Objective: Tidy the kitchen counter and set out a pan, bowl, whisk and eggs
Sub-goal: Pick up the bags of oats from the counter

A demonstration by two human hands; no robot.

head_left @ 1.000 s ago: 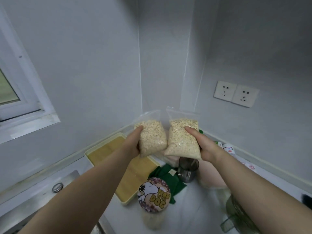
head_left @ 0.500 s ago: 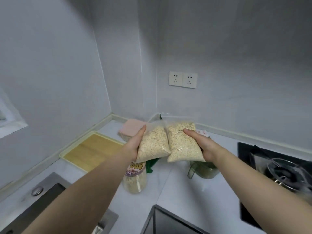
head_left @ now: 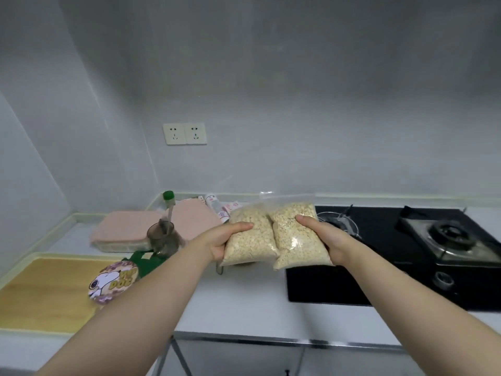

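A white counter (head_left: pixel 244 299) runs along a grey wall, with a yellow board (head_left: pixel 48 291) and a cartoon-lidded jar (head_left: pixel 113 280) nearest on the left. Above the middle, the left hand (head_left: pixel 217 241) grips the left bag (head_left: pixel 252 240) of pale grain and the right hand (head_left: pixel 328 241) grips the right bag (head_left: pixel 295 240) — thumbs on top, fingers hidden beneath, the bags touching side by side in the air. Each is held at one side only, so the slack plastic could slip out, and a loose seal at the far end would spill grain. The right bag seems to hang over the stove's (head_left: pixel 379 261) left edge — set down there, it would lie near a burner. Swinging left risks toppling the glass (head_left: pixel 162 237) and green-capped bottle (head_left: pixel 168 202) before the pink boxes (head_left: pixel 122 229). No pan, bowl, whisk or eggs are in view.
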